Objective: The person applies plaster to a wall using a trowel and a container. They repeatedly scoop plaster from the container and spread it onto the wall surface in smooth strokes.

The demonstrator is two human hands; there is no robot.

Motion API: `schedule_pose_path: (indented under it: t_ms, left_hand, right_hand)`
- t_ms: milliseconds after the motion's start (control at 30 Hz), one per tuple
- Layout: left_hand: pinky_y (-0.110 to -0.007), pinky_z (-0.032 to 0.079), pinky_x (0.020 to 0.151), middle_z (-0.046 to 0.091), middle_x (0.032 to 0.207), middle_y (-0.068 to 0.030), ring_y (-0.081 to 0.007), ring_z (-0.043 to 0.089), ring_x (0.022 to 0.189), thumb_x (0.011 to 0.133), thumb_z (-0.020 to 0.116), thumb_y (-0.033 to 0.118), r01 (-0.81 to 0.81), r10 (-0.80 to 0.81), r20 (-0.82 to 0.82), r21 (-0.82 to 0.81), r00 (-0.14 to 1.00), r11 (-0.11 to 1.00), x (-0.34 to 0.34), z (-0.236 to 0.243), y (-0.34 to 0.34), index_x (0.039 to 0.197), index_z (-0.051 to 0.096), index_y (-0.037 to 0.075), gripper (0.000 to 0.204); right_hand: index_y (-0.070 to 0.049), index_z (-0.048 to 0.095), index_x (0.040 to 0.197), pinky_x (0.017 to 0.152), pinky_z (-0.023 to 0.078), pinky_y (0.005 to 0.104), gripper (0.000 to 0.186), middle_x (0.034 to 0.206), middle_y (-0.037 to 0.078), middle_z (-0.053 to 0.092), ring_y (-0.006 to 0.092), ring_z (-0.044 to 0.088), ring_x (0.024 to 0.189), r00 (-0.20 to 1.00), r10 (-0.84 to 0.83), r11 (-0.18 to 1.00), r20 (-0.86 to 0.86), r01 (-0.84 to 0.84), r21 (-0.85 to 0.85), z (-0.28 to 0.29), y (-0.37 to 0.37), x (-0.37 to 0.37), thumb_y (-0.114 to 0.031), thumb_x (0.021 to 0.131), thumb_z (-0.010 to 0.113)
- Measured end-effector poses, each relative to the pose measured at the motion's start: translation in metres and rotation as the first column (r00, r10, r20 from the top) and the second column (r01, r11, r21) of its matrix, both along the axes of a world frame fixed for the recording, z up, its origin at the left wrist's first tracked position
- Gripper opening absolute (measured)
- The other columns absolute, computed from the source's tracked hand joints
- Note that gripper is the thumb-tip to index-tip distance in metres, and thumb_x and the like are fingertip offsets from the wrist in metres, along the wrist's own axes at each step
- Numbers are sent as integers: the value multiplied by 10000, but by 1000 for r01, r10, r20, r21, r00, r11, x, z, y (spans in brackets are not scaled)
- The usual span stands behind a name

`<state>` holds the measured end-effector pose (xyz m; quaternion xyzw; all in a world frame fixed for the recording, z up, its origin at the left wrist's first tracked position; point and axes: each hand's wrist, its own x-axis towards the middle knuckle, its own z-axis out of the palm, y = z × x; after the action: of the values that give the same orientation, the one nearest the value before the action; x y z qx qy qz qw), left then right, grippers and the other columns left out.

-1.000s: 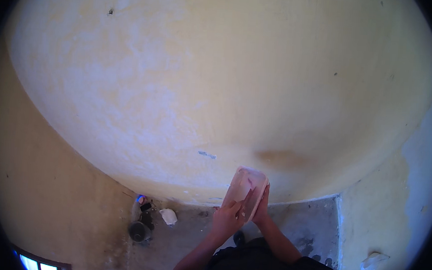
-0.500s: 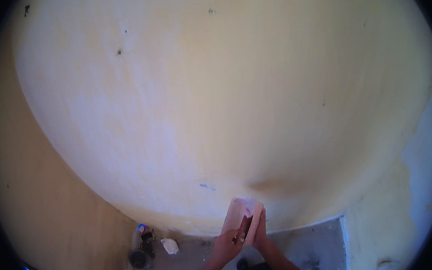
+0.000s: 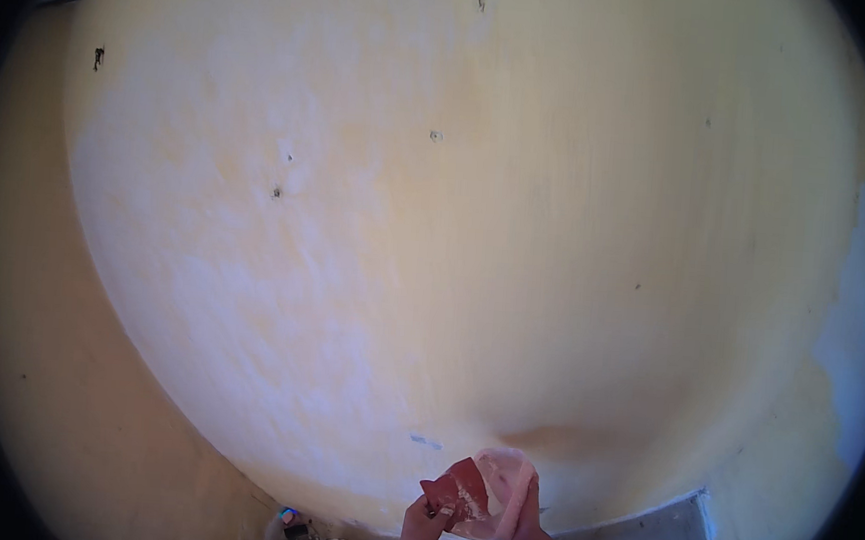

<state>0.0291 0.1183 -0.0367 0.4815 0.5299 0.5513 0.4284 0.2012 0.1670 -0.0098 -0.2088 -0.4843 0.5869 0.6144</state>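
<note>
Low in front of a patchy yellow-and-white wall (image 3: 556, 228), the left hand (image 3: 418, 530) grips a red putty spreader (image 3: 472, 476) smeared with whitish paste, its blade over the left side of a pink mixing tray (image 3: 518, 497); the right hand (image 3: 530, 516) clasps the tray's right side.

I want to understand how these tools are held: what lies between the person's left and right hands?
In the head view, a red spreader and a pink tray lie between the left hand and right hand.
</note>
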Motion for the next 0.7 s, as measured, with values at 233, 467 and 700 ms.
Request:
schedule_pose_path:
  t_ms: [233,467,700]
  left_hand:
    - [-348,570,780,679,1086,-97,-189,672,929,951,637,138,69,8,424,-164,905,984,18,53,4,1226,580,-13,318]
    - [-361,568,814,680,1123,-80,-188,670,969,957,635,146,51,20,438,-148,899,988,41,73,16,1229,589,22,303]
    - [-304,590,750,700,1094,-90,-191,704,925,974,611,125,-133,130,433,-25,892,991,115,121,1,1189,601,14,242]
  right_hand:
    - [-136,430,1443,1134,351,459,729,1441,70,471,257,436,1342,856,218,913,-469,-348,-211,-24,29,24,-680,980,284]
    - [-84,451,1392,1112,372,379,632,1347,73,529,220,498,1262,855,134,923,-501,-292,-251,12,56,56,-576,1030,290]
    - [-170,391,1483,1081,420,522,729,1446,76,485,298,490,1315,711,332,761,-620,-590,-269,61,44,120,-687,976,305]
